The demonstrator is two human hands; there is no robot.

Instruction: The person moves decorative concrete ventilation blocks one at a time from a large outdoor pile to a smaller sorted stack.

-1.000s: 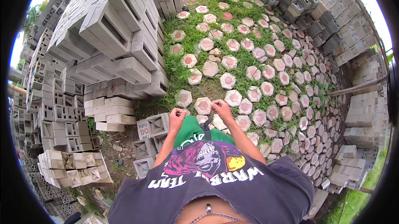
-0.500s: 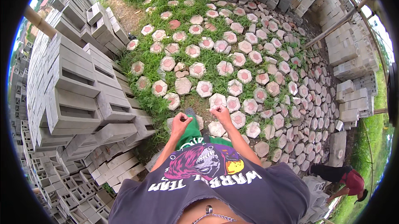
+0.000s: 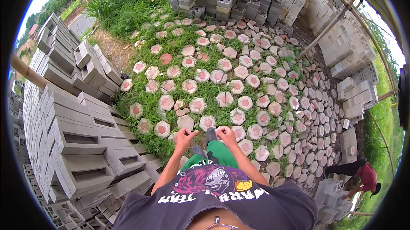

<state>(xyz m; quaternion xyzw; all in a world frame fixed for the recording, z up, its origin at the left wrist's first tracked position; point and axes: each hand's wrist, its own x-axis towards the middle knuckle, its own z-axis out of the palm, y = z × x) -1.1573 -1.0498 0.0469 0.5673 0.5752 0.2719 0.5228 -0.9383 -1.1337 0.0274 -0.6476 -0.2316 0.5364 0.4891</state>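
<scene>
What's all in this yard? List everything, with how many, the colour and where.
Hexagonal pavers: many, whitish with pinkish centres, middle
Grass: patches, green, among pavers and beyond
Slotted blocks: many, grey, stacked left
Hollow blocks: many, grey, stacked top and right
Poles: several, brownish, both sides
Co-worker: one, red top, lower right
Shirt: one, dark, printed, bottom
Trousers: one pair, green, lower centre
Shoes: two, grey, near hands
Left hand, right hand: two, bare, centre

Grey blocks (image 3: 92,144) are piled up on the left, with a tan pole (image 3: 30,72) by them. Tall grass (image 3: 109,12) and more blocks (image 3: 213,1) are at the back. On the right, a person (image 3: 368,176) in a red top (image 3: 368,176) bends over pale blocks (image 3: 329,200).
</scene>
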